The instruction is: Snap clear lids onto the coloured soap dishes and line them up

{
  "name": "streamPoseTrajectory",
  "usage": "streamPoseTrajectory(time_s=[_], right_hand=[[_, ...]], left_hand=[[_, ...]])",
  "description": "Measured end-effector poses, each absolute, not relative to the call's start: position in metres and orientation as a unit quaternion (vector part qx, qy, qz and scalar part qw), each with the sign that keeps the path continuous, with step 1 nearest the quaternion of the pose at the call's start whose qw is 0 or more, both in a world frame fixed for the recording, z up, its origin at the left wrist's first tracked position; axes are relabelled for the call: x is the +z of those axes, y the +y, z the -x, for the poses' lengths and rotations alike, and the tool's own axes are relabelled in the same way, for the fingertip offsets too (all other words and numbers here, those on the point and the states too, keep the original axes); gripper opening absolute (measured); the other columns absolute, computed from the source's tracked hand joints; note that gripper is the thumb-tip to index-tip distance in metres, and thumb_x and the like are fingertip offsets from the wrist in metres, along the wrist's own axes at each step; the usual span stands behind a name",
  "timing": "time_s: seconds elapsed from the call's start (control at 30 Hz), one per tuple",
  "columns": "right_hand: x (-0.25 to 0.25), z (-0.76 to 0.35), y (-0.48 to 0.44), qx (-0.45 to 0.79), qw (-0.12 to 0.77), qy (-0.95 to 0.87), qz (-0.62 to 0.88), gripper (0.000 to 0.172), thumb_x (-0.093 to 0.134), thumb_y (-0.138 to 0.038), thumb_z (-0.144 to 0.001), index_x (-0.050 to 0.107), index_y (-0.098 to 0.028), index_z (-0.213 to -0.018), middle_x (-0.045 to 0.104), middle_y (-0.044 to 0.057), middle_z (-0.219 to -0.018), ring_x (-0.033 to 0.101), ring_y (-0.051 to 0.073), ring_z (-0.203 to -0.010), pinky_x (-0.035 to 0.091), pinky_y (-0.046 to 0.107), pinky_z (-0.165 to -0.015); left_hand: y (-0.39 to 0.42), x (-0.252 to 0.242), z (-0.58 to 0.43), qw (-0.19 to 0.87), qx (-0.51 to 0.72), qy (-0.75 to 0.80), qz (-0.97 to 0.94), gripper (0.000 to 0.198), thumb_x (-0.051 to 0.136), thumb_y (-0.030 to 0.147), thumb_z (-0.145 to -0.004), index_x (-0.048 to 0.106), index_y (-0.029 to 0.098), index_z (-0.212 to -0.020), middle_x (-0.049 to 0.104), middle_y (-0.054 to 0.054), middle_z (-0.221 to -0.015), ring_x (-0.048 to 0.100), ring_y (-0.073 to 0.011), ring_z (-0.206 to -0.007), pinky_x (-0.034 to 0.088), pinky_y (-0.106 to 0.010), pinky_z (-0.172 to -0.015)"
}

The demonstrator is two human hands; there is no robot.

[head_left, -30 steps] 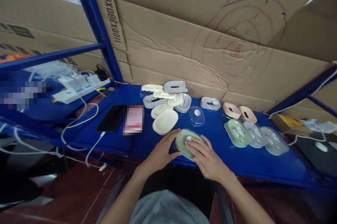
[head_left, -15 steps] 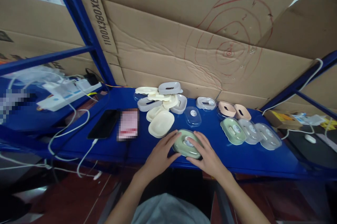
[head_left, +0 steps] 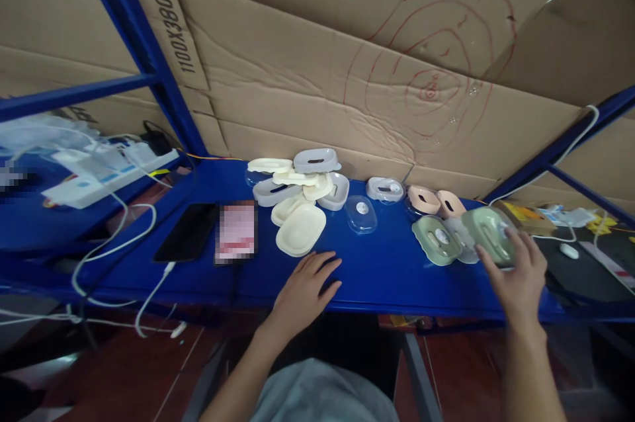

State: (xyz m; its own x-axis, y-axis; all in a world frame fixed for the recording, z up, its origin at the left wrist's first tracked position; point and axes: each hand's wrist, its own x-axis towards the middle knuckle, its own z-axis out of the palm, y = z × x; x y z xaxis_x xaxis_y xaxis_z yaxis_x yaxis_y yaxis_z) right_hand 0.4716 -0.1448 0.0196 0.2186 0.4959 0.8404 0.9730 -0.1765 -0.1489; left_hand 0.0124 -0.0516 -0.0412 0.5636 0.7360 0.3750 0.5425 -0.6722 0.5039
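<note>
My right hand [head_left: 520, 276] grips a green soap box [head_left: 489, 233] with a clear lid and a round sticker, held over the right part of the blue table [head_left: 377, 276]. Just beneath and left of it lie another green soap box [head_left: 435, 240] and a grey one [head_left: 464, 243], partly covered. My left hand [head_left: 308, 286] lies near the table's front edge, fingers apart, holding nothing. Closest to that hand is a cream oval dish [head_left: 301, 230]. A clear lid [head_left: 361, 213] with a sticker rests flat at mid-table.
Behind the cream dish is a pile of cream and grey soap box parts [head_left: 317, 161]. A covered grey box [head_left: 385, 189] and peach boxes [head_left: 423, 200] stand along the cardboard wall [head_left: 297, 78]. A black phone [head_left: 186, 233] with a white cable lies at left, by a power strip [head_left: 109, 177].
The green soap box, held between both hands at the front middle, has moved right in my right hand alone. My left hand has let go and stays near the same spot.
</note>
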Motion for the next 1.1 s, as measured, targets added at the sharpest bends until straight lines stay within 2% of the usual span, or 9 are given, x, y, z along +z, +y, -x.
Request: streamPoseTrajectory(time_s=[0.17,0.3,0.37,0.43,0.57,0.67,0.83,0.97,1.1], right_hand=[[0.003,-0.559,-0.142,-0.326,0.270,-0.539,0.728,0.087,0.049,-0.084,-0.091,0.064,-0.015,-0.141,0.062,0.032,-0.133,0.062,0.045,-0.128,0.050,0.063,-0.103],[0.003,-0.551,-0.138,-0.338,0.245,-0.510,0.752,0.093,0.044,-0.087,-0.091,0.053,-0.020,-0.154,0.058,0.030,-0.146,0.053,0.049,-0.139,0.043,0.075,-0.101],[0.013,-0.523,-0.131,-0.353,0.265,-0.507,0.741,0.090,0.044,-0.082,-0.095,0.048,-0.018,-0.157,0.055,0.030,-0.151,0.047,0.050,-0.144,0.037,0.078,-0.107],[0.023,-0.479,-0.116,-0.324,0.290,-0.565,0.701,0.078,0.047,-0.069,-0.100,0.050,-0.014,-0.155,0.057,0.029,-0.149,0.051,0.046,-0.142,0.040,0.072,-0.111],[0.024,-0.370,-0.064,-0.130,0.245,-0.757,0.592,0.048,0.049,-0.049,-0.106,0.060,-0.024,-0.146,0.063,0.016,-0.146,0.060,0.034,-0.135,0.046,0.056,-0.114],[0.011,-0.305,-0.020,-0.084,0.184,-0.818,0.539,0.053,0.049,-0.052,-0.107,0.054,-0.027,-0.153,0.058,0.013,-0.154,0.051,0.034,-0.144,0.041,0.056,-0.117],[-0.013,-0.279,0.021,-0.065,0.167,-0.797,0.577,0.070,0.054,-0.059,-0.103,0.043,-0.020,-0.160,0.061,0.021,-0.142,0.052,0.039,-0.138,0.034,0.065,-0.118],[-0.024,-0.298,0.018,-0.018,0.185,-0.767,0.615,0.061,0.056,-0.046,-0.102,0.045,-0.019,-0.156,0.058,0.021,-0.142,0.053,0.039,-0.136,0.040,0.061,-0.114],[-0.021,-0.313,0.013,0.007,0.203,-0.755,0.624,0.055,0.055,-0.036,-0.099,0.046,-0.021,-0.151,0.055,0.018,-0.147,0.055,0.033,-0.134,0.049,0.052,-0.104]], left_hand=[[-0.052,-0.041,-0.014,0.163,0.283,0.374,-0.868,0.037,0.061,0.032,-0.103,0.066,0.028,-0.140,0.065,-0.005,-0.148,0.061,-0.0288,-0.136,0.046,-0.053,-0.123],[-0.052,-0.040,-0.014,0.162,0.289,0.372,-0.867,0.035,0.062,0.031,-0.103,0.067,0.028,-0.137,0.066,-0.005,-0.147,0.062,-0.0275,-0.135,0.046,-0.051,-0.123],[-0.053,-0.040,-0.015,0.159,0.285,0.374,-0.868,0.034,0.061,0.031,-0.103,0.068,0.027,-0.136,0.066,-0.005,-0.146,0.063,-0.0273,-0.134,0.046,-0.051,-0.123],[-0.054,-0.040,-0.015,0.154,0.280,0.373,-0.871,0.033,0.060,0.032,-0.104,0.068,0.027,-0.136,0.065,-0.006,-0.146,0.062,-0.0273,-0.134,0.047,-0.051,-0.122],[-0.056,-0.039,-0.019,0.095,0.320,0.419,-0.845,0.038,0.057,0.030,-0.104,0.063,0.026,-0.141,0.053,-0.011,-0.159,0.051,-0.0328,-0.146,0.043,-0.056,-0.123],[-0.054,-0.040,-0.022,0.031,0.353,0.496,-0.793,0.045,0.054,0.028,-0.104,0.057,0.022,-0.148,0.046,-0.018,-0.162,0.045,-0.0388,-0.149,0.038,-0.064,-0.122],[-0.049,-0.046,-0.020,0.040,0.337,0.502,-0.796,0.042,0.056,0.027,-0.102,0.058,0.025,-0.144,0.067,-0.014,-0.135,0.060,-0.0347,-0.131,0.036,-0.063,-0.122],[-0.041,-0.037,-0.024,0.081,0.293,0.406,-0.862,0.041,0.048,0.014,-0.102,0.065,0.030,-0.136,0.070,-0.007,-0.122,0.064,-0.0272,-0.120,0.040,-0.054,-0.120],[-0.010,-0.016,-0.039,0.097,0.202,0.310,-0.924,0.034,0.054,0.015,-0.100,0.070,0.028,-0.126,0.070,-0.007,-0.119,0.065,-0.0276,-0.115,0.044,-0.049,-0.107]])
